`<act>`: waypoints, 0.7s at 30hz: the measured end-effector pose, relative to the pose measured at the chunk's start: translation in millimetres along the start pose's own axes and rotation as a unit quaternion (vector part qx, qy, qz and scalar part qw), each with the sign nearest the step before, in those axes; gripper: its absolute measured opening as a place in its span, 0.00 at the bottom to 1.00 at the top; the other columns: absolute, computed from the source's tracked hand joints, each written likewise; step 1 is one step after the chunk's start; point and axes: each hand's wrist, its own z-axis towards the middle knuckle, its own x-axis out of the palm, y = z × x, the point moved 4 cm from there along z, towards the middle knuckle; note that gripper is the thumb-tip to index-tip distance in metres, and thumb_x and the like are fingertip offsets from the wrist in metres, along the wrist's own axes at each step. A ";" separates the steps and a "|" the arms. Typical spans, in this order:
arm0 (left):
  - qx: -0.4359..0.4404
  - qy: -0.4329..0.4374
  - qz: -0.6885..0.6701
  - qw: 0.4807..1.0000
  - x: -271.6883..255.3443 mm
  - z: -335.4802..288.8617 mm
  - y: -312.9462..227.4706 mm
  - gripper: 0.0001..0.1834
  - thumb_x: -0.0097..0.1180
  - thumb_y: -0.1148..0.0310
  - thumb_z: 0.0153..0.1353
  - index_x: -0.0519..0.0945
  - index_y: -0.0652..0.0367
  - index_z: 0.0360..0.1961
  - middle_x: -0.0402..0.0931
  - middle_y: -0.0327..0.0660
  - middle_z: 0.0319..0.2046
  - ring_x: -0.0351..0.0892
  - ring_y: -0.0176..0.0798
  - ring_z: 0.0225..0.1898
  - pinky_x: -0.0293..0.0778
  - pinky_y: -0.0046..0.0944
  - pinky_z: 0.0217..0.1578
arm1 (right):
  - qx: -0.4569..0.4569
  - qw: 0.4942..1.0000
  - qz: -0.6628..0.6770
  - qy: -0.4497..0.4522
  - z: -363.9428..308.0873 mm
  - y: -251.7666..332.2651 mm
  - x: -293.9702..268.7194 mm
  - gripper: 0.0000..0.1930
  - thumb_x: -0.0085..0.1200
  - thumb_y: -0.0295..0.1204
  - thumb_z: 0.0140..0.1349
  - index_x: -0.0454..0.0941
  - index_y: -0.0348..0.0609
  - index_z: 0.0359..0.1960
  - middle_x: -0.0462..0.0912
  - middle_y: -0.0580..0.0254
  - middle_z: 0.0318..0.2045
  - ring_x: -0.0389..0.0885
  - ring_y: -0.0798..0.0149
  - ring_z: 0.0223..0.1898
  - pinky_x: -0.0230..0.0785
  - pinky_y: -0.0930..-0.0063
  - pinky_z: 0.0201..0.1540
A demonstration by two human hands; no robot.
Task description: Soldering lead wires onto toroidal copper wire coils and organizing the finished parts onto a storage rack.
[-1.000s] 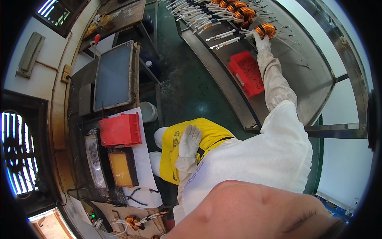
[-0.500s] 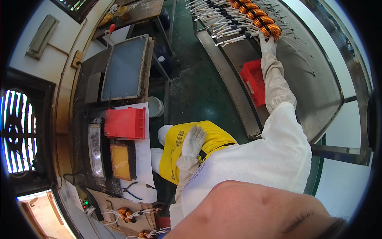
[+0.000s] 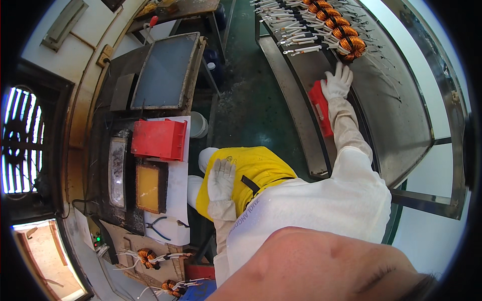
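My right hand (image 3: pixel 337 81), in a white glove, reaches over the edge of a metal bench (image 3: pixel 391 125) with its fingers spread. It holds nothing. Just beyond its fingertips sits the nearest copper-wound ring coil (image 3: pixel 352 47), at the end of a row of several similar coils with white-sleeved leads (image 3: pixel 304 50). Partly behind that hand and forearm is a red bin (image 3: pixel 321 108). My left hand (image 3: pixel 221 181), gloved too, rests palm up and open near the yellow apron (image 3: pixel 256 165) over my lap, with nothing in it.
On the left workbench stand an upturned-looking red bin (image 3: pixel 158 139), a dark tray with a yellow slab (image 3: pixel 148 188), a silver trough (image 3: pixel 118 175) and blue-handled pliers (image 3: pixel 158 228). Two coils lie lower left, one a copper ring coil (image 3: pixel 148 258). A white bucket (image 3: pixel 199 124) stands beside the bench.
My right hand has let go of the nearest coil and drawn back toward me, fingers spreading. My left hand has shifted left and a little closer to the workbench. The view has turned slightly.
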 end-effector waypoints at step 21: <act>0.194 0.233 -0.119 0.946 -83.0 -96.8 -61.8 0.30 0.47 0.81 0.65 0.60 0.59 0.68 0.68 0.52 0.61 0.76 0.43 0.53 0.74 0.48 0.59 | -0.340 0.431 0.662 0.511 -210.5 361.2 -130.1 0.19 0.54 0.43 0.62 0.81 0.45 0.48 0.82 0.52 0.47 0.79 0.51 0.51 0.68 0.64 0.57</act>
